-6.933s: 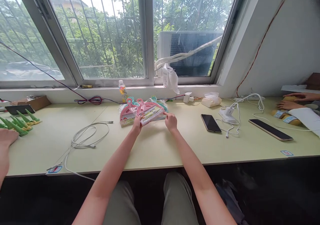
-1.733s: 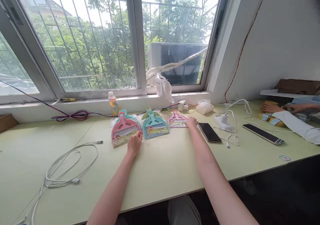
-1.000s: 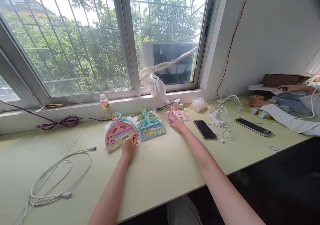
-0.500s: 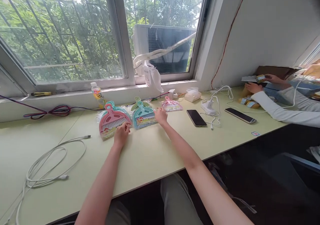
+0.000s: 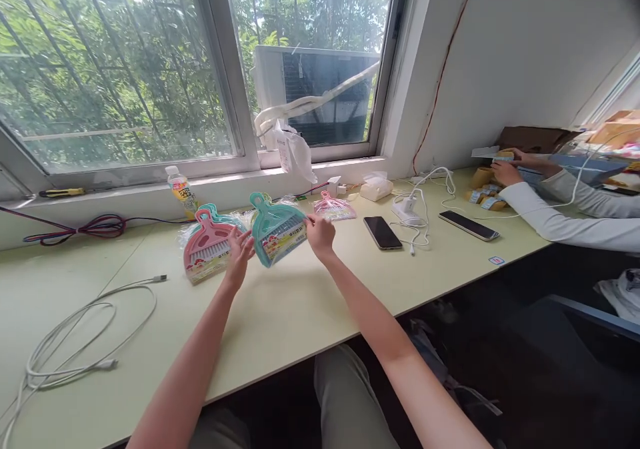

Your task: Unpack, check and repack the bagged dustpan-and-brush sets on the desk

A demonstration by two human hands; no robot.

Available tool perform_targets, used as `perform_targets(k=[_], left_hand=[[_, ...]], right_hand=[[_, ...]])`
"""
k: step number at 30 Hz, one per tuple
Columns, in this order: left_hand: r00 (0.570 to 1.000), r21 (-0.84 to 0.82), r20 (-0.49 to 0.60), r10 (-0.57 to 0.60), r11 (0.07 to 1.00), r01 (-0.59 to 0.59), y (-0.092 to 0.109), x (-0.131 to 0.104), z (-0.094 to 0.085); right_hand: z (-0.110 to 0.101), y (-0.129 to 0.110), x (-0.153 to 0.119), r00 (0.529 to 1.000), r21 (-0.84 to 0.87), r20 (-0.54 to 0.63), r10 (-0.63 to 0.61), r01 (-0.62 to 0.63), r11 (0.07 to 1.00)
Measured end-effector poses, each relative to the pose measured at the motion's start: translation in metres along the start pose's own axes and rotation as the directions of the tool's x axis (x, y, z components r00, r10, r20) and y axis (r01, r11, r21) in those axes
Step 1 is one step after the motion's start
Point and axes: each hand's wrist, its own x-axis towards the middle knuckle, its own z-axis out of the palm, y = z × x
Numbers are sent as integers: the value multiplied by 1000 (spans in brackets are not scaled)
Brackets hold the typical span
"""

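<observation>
A teal dustpan-and-brush set (image 5: 281, 230) in clear wrapping is raised and tilted off the table, handle up, printed card across its lower part. My right hand (image 5: 321, 234) pinches its right edge. My left hand (image 5: 240, 256) is at its left edge, fingers closed on the wrapping there, in front of the pink set's right side. That pink dustpan-and-brush set (image 5: 207, 246) lies to the left with teal ones layered behind it. A smaller pink dustpan-and-brush set (image 5: 333, 208) rests farther back, to the right of my right hand.
A drink bottle (image 5: 183, 192) stands by the sill. Right of my hands lie a phone (image 5: 382, 232), a charger block (image 5: 407, 209) with cables, tissues (image 5: 376, 186) and another phone (image 5: 469, 225). A coiled white cable (image 5: 65, 342) lies left. A co-worker's hands (image 5: 510, 169) handle small packages at far right.
The teal set has come up off the table and tilted, held at its edges. My left hand has shifted from the pink set to the teal one. The view has turned slightly right.
</observation>
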Motion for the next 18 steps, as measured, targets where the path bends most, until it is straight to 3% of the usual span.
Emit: perform_targets(k=[4,8,11,12,14,17,18], left_hand=[[985,-46,-167,-54,998,47,1,1,-3],[986,-83,3,-168,982,168,4,-1,-10],[974,-23,-4,-225,974,225,3,-2,-11],[975,-21,-34,-220,975,219,3,-1,-11],[976,-39,-85,-199,980,196,0,0,-12],[968,-66,-195,-159,987,149,-4,2,-16],[967,-60,-218,-130,991,120,-4,3,-19]], right_hand=[[3,-8,-12,1000,128,21,3,-6,992],[14,-9,-17,996,197,77,-55,39,980],[22,-10,-24,964,138,101,-246,231,963],[23,-11,-26,934,110,81,-347,338,935],[26,-14,-32,828,51,56,-558,556,830],[29,-17,-39,627,-5,188,-756,770,638],[30,-18,-39,586,-19,244,-773,799,600]])
